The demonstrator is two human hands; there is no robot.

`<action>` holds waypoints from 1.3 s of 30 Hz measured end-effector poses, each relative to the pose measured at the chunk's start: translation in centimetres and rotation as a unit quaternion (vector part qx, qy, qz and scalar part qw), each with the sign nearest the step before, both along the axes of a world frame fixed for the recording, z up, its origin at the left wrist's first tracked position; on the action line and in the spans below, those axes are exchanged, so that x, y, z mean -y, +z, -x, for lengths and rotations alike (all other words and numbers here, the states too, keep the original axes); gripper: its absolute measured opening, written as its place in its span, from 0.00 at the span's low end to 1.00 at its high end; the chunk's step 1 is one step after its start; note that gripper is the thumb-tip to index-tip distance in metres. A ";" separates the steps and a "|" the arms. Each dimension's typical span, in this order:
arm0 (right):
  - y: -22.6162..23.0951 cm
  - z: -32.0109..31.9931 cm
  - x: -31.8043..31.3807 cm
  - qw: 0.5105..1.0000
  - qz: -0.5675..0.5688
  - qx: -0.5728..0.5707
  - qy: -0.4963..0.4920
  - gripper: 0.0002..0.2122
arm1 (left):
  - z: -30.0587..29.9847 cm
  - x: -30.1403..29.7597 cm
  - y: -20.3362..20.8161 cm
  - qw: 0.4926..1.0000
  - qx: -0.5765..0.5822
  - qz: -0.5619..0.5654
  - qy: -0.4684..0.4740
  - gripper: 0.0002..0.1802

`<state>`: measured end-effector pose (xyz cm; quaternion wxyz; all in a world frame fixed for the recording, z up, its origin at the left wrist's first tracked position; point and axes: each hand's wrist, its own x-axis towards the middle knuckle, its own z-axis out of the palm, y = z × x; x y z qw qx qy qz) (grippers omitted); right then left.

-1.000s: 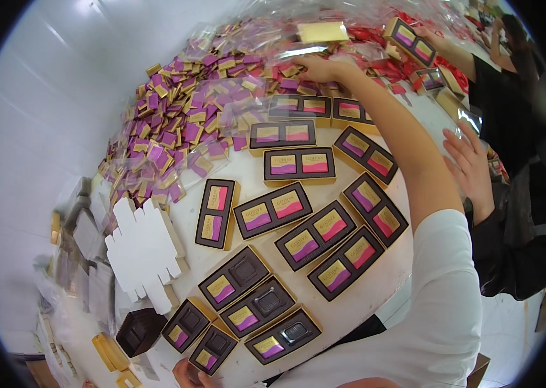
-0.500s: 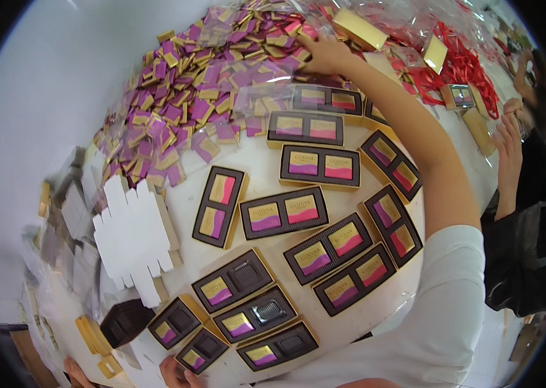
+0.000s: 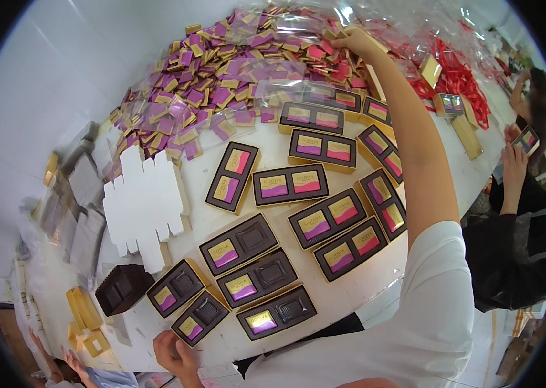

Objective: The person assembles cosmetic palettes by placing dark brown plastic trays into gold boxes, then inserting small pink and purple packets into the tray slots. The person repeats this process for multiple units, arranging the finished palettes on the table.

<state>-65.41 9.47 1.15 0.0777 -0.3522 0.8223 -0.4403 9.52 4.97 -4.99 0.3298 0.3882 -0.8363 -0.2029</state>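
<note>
- Pile of wrapped pieces (image 3: pixel 221 71): heaped along the far side of the white table (image 3: pixel 344 301), mostly purple and gold, with pink-and-gold pieces (image 3: pixel 325 53) at its right end.
- Right hand (image 3: pixel 358 41): arm extended across the table, fingers bent at the pink end of the pile. Whether a piece is gripped cannot be told.
- Left hand (image 3: pixel 175 354): loosely curled at the near edge of the table, just beside the nearest half-filled box (image 3: pixel 208 309). Contact with that box cannot be confirmed.
- Half-filled boxes: five in the near group, the nearest one included, each with one purple-and-gold piece in its left compartment and the right compartment bare.
- Filled boxes (image 3: pixel 290 184): open, beyond and to the right of the near group, each bearing one purple and one pink piece. The farthest lie partly under clear film (image 3: pixel 279 84).
- Left side of table: notched white card (image 3: pixel 144 207) stacked; dark brown trays (image 3: pixel 121 290) nested just beside the near group; gold box parts (image 3: pixel 84 307) further left.
- Right side of table: red ribbon (image 3: pixel 463 77) in a tangle, near gold boxes (image 3: pixel 470 139).
- Far right: a co-worker's hand (image 3: pixel 514 165), near a small box (image 3: pixel 528 139).
</note>
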 end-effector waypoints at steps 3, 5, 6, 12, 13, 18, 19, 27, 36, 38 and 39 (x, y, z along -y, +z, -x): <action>1.1 -1.5 -0.5 0.991 0.080 0.105 -0.029 0.08 | -0.6 -0.3 0.3 0.999 -0.007 0.039 0.010 0.14; 1.7 -3.5 -1.1 0.966 0.169 0.186 -0.063 0.08 | -1.2 -0.1 0.4 0.995 -0.014 0.091 0.028 0.13; 1.4 -2.1 -1.6 0.955 0.194 0.217 -0.049 0.09 | -1.7 -0.1 0.8 0.992 -0.019 0.118 0.036 0.14; 5.1 -3.7 -0.7 0.881 0.337 0.297 -0.147 0.12 | 3.1 0.4 6.0 0.965 -0.241 0.025 -0.096 0.22; 6.2 -4.4 -1.0 0.883 0.310 0.328 -0.127 0.12 | 4.9 1.0 6.3 0.951 -0.264 -0.044 -0.157 0.25; 10.7 -33.4 1.8 0.983 0.123 0.117 0.064 0.15 | 11.5 2.2 10.5 0.581 -0.352 -0.680 -0.274 0.39; 8.4 -34.3 1.5 0.945 0.185 0.070 0.262 0.12 | 12.8 2.8 10.8 0.492 -0.362 -0.745 -0.267 0.40; 1.7 -46.3 1.4 0.895 0.108 -0.150 0.405 0.23 | 15.2 7.4 6.0 0.290 -0.387 -0.839 -0.250 0.31; 3.2 -44.1 2.2 0.878 0.096 -0.007 0.469 0.19 | 15.3 9.7 6.6 0.352 -0.378 -0.807 -0.285 0.19; 3.5 -44.4 1.7 0.883 0.100 -0.027 0.458 0.17 | 15.2 9.8 6.2 0.420 -0.360 -0.791 -0.259 0.17; 3.6 -44.4 1.5 0.885 0.102 -0.036 0.453 0.17 | 15.1 9.8 6.2 0.454 -0.351 -0.782 -0.246 0.17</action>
